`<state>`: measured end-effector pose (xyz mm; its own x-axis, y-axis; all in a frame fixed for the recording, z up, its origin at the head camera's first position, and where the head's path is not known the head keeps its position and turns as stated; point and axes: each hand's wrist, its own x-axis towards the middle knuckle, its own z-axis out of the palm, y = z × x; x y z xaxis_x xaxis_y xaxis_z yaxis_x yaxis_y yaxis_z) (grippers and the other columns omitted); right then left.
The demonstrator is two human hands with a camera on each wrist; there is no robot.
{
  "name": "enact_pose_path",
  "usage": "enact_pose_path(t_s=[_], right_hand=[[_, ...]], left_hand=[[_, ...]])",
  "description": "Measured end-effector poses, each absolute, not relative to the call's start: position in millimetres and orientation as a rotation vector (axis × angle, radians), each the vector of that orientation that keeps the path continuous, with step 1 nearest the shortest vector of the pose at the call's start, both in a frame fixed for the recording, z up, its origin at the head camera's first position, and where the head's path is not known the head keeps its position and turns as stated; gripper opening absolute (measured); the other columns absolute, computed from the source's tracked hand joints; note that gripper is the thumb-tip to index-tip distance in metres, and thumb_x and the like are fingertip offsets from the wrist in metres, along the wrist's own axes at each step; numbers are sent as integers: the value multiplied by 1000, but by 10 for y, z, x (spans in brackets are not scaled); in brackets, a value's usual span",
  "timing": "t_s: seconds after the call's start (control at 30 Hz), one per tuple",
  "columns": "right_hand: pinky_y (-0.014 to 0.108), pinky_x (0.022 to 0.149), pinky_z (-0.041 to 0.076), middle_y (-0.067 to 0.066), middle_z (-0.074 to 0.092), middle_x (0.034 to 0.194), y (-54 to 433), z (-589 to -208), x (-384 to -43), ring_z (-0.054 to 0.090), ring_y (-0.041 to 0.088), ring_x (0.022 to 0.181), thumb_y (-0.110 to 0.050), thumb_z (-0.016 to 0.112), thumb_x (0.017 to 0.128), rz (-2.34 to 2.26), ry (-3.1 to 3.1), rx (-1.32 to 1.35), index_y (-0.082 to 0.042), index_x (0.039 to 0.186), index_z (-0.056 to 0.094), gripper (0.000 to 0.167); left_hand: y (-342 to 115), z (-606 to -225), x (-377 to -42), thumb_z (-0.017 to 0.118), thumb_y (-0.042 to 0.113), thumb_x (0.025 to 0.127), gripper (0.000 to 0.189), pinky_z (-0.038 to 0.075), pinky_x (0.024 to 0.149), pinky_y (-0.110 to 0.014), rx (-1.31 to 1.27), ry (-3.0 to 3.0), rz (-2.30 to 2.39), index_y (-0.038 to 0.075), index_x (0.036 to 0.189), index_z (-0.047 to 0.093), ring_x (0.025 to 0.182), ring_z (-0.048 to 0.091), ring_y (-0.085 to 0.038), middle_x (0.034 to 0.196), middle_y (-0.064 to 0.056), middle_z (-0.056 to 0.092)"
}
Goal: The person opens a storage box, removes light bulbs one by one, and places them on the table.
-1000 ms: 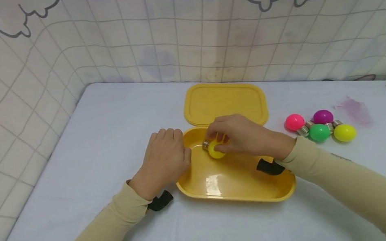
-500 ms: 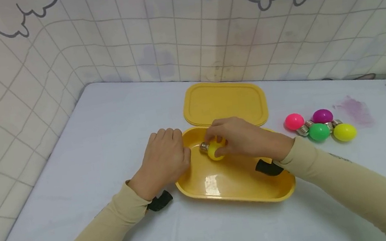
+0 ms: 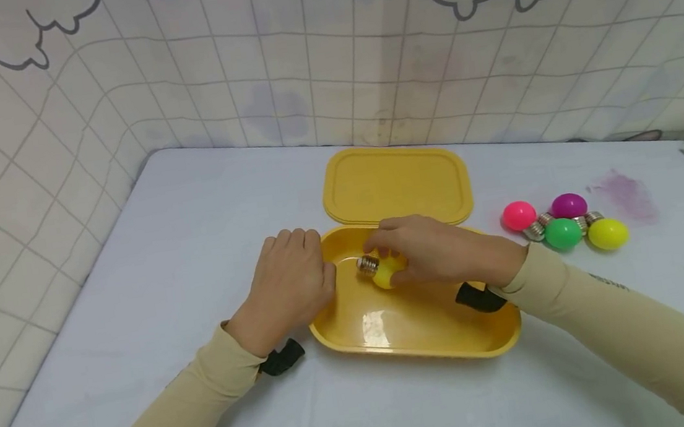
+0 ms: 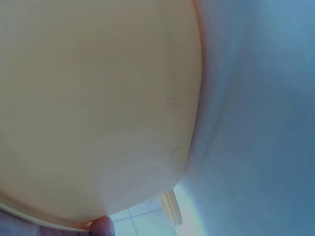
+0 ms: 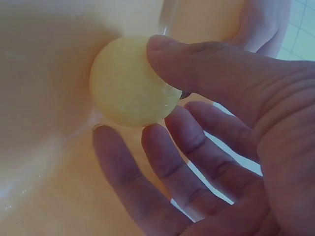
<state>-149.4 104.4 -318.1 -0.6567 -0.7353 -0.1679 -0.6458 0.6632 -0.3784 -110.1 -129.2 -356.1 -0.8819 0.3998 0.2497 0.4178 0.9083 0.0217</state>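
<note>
A yellow light bulb [image 3: 385, 277] with a silver screw base is inside the yellow plastic container [image 3: 421, 354], near its far left part. My right hand [image 3: 431, 253] holds the bulb between thumb and fingers, its base pointing left. In the right wrist view the round yellow bulb [image 5: 125, 83] shows close over the container floor, thumb on one side and fingertips along the other. My left hand [image 3: 289, 285] grips the container's left rim. Fingertips [image 4: 102, 226] show at that rim in the left wrist view, where the container wall [image 4: 93, 98] fills much of the picture.
Behind the container lies a matching yellow lid [image 3: 396, 185]. To the right, several bulbs sit bunched on the white cloth: a pink bulb [image 3: 519, 215], a purple bulb [image 3: 569, 205], a green bulb [image 3: 563, 233] and another yellow bulb [image 3: 608, 234]. A grid-patterned curtain [image 3: 295, 67] hangs behind.
My right hand has shifted slightly toward the near side with the bulb, and more of its screw base shows. My left hand stays on the rim.
</note>
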Motion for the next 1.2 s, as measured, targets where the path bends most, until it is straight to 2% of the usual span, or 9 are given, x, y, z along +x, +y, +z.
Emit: enact_pose_path(t_s=[0.27,0.43,0.7,1.2], right_hand=[[34,95,56,2,64,119,1060,-3194,-1449,61,18,106,-14,81,88,-378,2553,-1140,-18,129,66,44],[34,98,55,-1,65,120,1058,-3212,-1418,60,17,109,-14,82,86,-342,2571,-1213,-19,129,66,46],[31,93,54,1,61,119,1062,-3218,-1398,57,17,104,-15,83,86,-335,2547,-1182,-21,129,65,47],[29,93,55,-6,62,118,1145,-3182,-1361,57,11,102,-24,80,89,-312,2526,-1218,-24,130,63,45]], left_hand=[[-1289,-3551,-1108,54,22,96,22,27,67,-32,-602,-2868,-96,4,85,49,70,40,-25,73,-6,43],[-1285,-3536,-1103,54,21,96,21,27,67,-33,-601,-2873,-102,4,85,49,70,40,-25,73,-6,43],[-1282,-3523,-1102,53,22,96,21,27,67,-32,-592,-2898,-112,4,86,50,71,41,-25,73,-6,44],[-1284,-3527,-1095,52,22,97,22,27,66,-32,-607,-2879,-106,4,85,49,70,40,-25,72,-6,43]])
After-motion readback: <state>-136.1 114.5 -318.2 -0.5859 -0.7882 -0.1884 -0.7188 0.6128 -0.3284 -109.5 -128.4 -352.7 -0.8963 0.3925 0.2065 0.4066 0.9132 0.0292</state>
